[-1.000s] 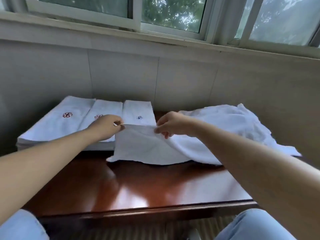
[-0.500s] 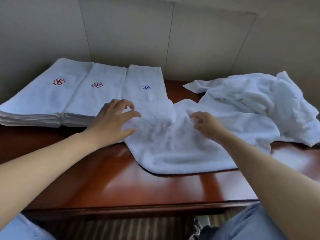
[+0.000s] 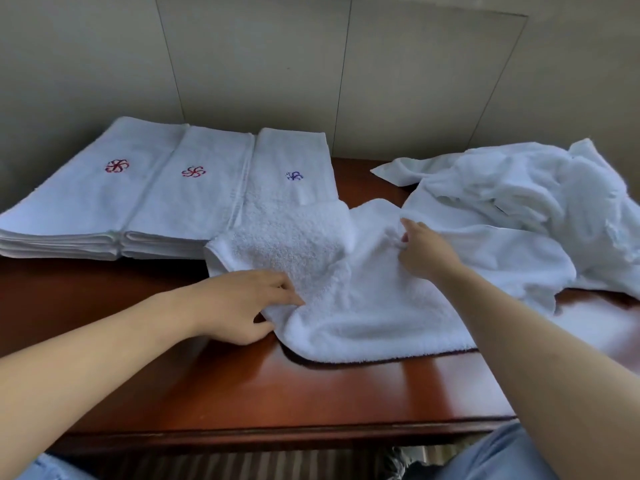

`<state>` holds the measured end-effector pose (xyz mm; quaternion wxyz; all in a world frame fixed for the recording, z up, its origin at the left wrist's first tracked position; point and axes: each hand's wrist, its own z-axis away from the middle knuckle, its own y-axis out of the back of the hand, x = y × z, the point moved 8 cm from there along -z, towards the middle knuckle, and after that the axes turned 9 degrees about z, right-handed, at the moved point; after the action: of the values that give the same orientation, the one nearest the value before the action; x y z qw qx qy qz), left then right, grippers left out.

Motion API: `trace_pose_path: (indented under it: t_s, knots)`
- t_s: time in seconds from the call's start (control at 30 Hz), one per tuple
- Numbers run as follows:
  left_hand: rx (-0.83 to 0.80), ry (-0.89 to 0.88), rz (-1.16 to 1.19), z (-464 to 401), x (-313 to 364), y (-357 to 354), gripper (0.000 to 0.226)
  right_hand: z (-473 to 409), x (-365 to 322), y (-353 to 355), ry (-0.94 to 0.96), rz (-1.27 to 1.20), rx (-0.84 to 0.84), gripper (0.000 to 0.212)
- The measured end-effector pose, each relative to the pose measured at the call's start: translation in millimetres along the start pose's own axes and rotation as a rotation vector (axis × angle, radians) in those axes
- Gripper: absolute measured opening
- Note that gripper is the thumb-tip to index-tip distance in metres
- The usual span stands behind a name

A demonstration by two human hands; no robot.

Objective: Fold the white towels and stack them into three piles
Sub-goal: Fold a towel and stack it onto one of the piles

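Three low piles of folded white terry towels sit side by side at the back left of the glossy reddish-brown wooden table (image 3: 346, 393), their long edges touching: the left pile (image 3: 86, 188) and the middle pile (image 3: 194, 195) each topped with a red pinwheel-like embroidered mark, the right pile (image 3: 294, 161) with a small blue mark. Left and middle piles show several layers at the near edge; near edge of the right pile hidden under cloth. Pale tiled wall (image 3: 242, 64) runs behind the table. Loose heap of crumpled white towels (image 3: 519, 195) at back right, spilling toward the table's right edge. One unfolded white terry towel (image 3: 363, 306) lies spread at centre, rumpled, its far left part draped up over the near end of the right pile, its near hem with a dark edge line on the wood. Left hand (image 3: 239, 306) at the towel's near left corner, thumb below and fingers curled over a bunched fold, pinching it. Right hand (image 3: 424, 251) farther back on the same towel, fingers curled down into the cloth, gripping a raised ridge of it near the heap. Bare forearms both sides. Light blue denim knees (image 3: 502, 455) show below the table's front edge.
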<state>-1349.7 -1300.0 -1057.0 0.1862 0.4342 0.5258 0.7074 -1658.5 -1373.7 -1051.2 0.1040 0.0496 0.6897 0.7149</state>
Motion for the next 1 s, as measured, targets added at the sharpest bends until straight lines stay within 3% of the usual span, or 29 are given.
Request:
trace_pose_path:
  t_s: [0.17, 0.3, 0.37, 0.47, 0.57, 0.67, 0.73, 0.83, 1.0]
  knots:
    - [0.042, -0.007, -0.07, -5, 10, -2, 0.031, 1, 14, 3, -0.074, 0.047, 0.052, 0.02]
    - [0.09, -0.009, -0.192, -4, 23, 12, 0.035, 11, 17, 18, -0.071, -0.04, 0.131, 0.019]
    - [0.235, -0.016, -0.152, 4, 28, 44, 0.032, 20, 22, 36, -0.104, -0.197, 0.204, 0.024]
    - [0.592, 0.025, -0.025, 34, 20, 109, 0.027, 42, 28, 79, -0.13, -0.401, 0.406, 0.026]
    - [0.93, 0.078, 0.015, 75, 2, 163, 0.023, 69, 26, 127, -0.081, -0.575, 0.614, 0.022]
    - [1.139, 0.159, 0.069, 100, -22, 185, 0.022, 86, 9, 154, 0.011, -0.66, 0.699, 0.015]
    - [1.16, 0.262, 0.184, 102, -42, 181, 0.024, 85, -8, 152, 0.066, -0.647, 0.661, 0.011]
    - [1.061, 0.419, 0.354, 91, -70, 160, 0.03, 68, -21, 128, 0.118, -0.639, 0.517, 0.005]
    - [0.984, 0.443, 0.615, 81, -86, 136, 0.04, 40, -25, 80, 0.198, -0.682, 0.177, 0.017]
